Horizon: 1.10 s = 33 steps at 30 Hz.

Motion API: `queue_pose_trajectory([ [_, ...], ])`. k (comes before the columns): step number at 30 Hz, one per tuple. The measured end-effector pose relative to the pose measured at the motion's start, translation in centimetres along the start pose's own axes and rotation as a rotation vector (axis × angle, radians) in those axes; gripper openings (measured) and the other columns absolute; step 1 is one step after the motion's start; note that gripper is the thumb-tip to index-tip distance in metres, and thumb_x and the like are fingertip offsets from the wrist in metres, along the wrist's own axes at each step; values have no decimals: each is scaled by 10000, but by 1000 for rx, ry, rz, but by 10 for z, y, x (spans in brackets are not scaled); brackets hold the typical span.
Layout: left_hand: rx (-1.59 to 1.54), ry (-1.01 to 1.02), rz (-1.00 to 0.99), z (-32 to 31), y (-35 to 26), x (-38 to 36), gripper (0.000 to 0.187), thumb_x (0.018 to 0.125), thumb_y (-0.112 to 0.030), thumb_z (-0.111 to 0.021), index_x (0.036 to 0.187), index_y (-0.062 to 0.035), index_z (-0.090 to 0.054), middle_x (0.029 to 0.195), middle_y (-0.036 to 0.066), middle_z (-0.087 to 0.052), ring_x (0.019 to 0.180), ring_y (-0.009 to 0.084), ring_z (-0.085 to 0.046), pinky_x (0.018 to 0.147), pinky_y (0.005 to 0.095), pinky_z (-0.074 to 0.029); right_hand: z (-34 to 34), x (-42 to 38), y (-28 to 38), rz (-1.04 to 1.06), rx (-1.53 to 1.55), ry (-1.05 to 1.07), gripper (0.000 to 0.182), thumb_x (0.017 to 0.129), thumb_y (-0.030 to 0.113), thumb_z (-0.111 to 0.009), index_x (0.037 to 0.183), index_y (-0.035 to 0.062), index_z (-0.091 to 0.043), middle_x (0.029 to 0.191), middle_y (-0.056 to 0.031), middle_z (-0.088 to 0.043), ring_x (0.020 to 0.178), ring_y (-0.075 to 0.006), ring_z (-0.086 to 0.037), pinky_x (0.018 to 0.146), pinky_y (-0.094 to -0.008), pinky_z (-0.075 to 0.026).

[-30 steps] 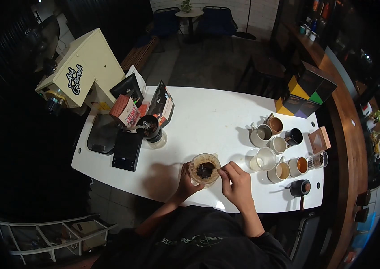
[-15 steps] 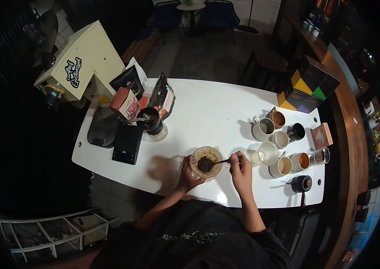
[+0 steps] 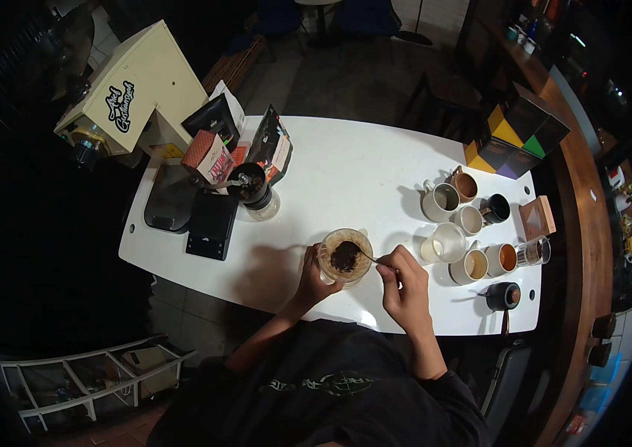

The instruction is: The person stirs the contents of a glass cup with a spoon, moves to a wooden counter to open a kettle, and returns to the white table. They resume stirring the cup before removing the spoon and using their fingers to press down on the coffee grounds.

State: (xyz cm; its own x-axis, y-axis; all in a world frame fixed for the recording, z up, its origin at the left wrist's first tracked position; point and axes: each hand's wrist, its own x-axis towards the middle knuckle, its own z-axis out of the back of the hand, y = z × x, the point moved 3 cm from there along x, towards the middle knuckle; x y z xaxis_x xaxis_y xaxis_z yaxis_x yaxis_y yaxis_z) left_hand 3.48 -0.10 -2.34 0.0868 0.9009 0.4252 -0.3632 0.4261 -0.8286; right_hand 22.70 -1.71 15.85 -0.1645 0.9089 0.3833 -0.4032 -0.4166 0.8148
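Note:
My left hand (image 3: 314,283) wraps round the near left side of a clear coffee dripper (image 3: 324,257) above the white table. Dark coffee grounds (image 3: 344,258) lie inside it, within a stained, pale lining. Just to the right, my right hand (image 3: 408,289) pinches a thin spoon (image 3: 370,258) by its handle. The spoon slants down over the dripper's right rim, its tip reaching the grounds; the bowl is hard to make out among them. What stands directly beneath the dripper is mostly hidden.
Several cups, among them a beige mug (image 3: 469,266) and a glass (image 3: 444,243), stand to the right, with a small dark pot (image 3: 503,296) nearer me. At left are a hand grinder (image 3: 254,192), a black scale (image 3: 210,229), coffee bags (image 3: 270,149) and a cream machine (image 3: 133,93).
My right hand has turned and shifted slightly, and the spoon's handle now slopes differently, with less of it showing. My left hand keeps its hold on the dripper. The whole view has moved a little.

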Motion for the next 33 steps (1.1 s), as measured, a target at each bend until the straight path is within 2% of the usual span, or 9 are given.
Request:
queue_pose_trajectory([
  [6, 31, 16, -31, 0, 1, 2, 751, 615, -171, -814, 1266, -10, -476, 1199, 187, -519, 1128, 387, -477, 993, 493, -397, -3, -2, 2, 26, 1, -10, 77, 936, 9, -582, 880, -41, -567, 732, -118, -491, 557, -210, -478, 498, -287, -376],
  [8, 18, 26, -26, 1, 1, 3, 751, 618, -172, -814, 1269, -11, -477, 1199, 188, -519, 1131, 385, -476, 994, 490, -397, -8, -5, -3, -63, 34, -31, 97, 959, 28, -568, 880, -29, -562, 703, -116, -493, 543, -208, -452, 504, -302, -374],
  [12, -20, 27, -8, 1, 1, 3, 752, 624, -172, -820, 1276, -18, -478, 1207, 178, -505, 1143, 364, -476, 998, 471, -397, -20, -9, -6, -88, 30, -2, 114, 973, 51, -567, 885, -20, -557, 676, -117, -497, 535, -212, -433, 512, -320, -376],
  [14, -17, 31, -3, 0, 2, 2, 754, 626, -168, -822, 1280, -20, -476, 1210, 173, -499, 1145, 356, -477, 998, 464, -398, -22, -11, -8, -111, -26, 30, 87, 954, 64, -603, 921, 3, -549, 765, -143, -573, 565, -293, -573, 537, -371, -447],
  [19, 13, 56, -12, 2, 0, 3, 773, 647, -152, -834, 1306, -29, -450, 1211, 175, -481, 1139, 345, -482, 993, 452, -407, -23, -13, -19, -54, -125, -19, 77, 956, 68, -602, 926, 12, -558, 791, -131, -591, 591, -315, -596, 543, -387, -457],
  [21, 28, 53, -17, 2, 0, 1, 782, 650, -150, -838, 1313, -28, -443, 1207, 176, -481, 1140, 345, -482, 990, 452, -410, -20, -14, -15, -41, -130, -87, 80, 961, 72, -597, 920, 13, -561, 759, -132, -579, 558, -296, -568, 527, -381, -438],
  [28, 40, 53, 8, -1, 7, -2, 840, 674, -146, -851, 1369, -17, -397, 1231, 189, -475, 1152, 364, -494, 971, 461, -434, -28, -20, -27, -155, 26, -87, 111, 966, 75, -593, 885, 6, -561, 681, -134, -536, 503, -241, -484, 494, -353, -388],
  [30, 32, 57, 22, -1, 8, -2, 845, 679, -149, -851, 1375, -10, -391, 1239, 193, -472, 1157, 365, -495, 974, 461, -437, -29, -22, -28, -105, 25, -147, 133, 978, 59, -576, 871, -17, -555, 651, -108, -486, 503, -202, -406, 494, -325, -347],
  [33, 24, 68, 29, -1, 11, -3, 857, 687, -155, -851, 1384, 4, -379, 1250, 195, -466, 1172, 358, -494, 987, 455, -437, -23, -24, -21, 26, -47, -219, 103, 952, 41, -598, 874, -15, -560, 701, -111, -504, 506, -232, -452, 494, -340, -371],
])
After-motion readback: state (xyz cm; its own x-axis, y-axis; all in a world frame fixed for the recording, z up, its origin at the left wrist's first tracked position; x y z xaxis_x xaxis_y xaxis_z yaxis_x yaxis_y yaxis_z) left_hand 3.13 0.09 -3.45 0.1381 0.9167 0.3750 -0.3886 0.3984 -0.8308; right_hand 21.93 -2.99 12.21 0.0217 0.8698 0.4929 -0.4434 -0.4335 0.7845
